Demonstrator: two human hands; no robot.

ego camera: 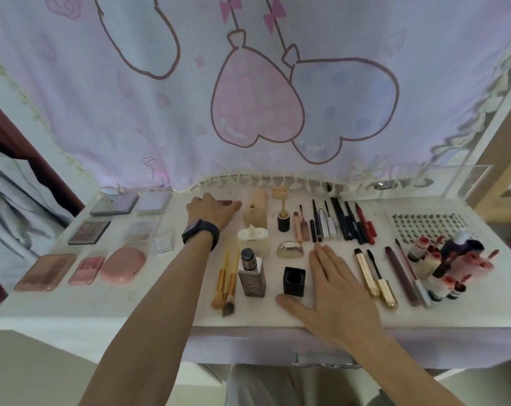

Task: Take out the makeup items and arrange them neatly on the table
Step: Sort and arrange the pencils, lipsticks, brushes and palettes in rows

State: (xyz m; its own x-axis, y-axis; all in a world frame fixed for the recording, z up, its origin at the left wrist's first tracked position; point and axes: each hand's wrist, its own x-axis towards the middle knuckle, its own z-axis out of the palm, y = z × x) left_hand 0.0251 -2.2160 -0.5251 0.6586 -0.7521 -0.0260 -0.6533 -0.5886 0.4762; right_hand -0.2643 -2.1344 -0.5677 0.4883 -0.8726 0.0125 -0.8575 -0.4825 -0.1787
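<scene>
Makeup palette (226, 203) against left grip (210, 210), far side of table (160, 306)

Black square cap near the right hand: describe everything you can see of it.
The black cap is a cube, plastic by its look, upright with its open end up, showing a round hollow. It stands on the white table between the foundation bottle and the flat right hand. The thumb tip lies just in front of it; contact cannot be told.
</scene>
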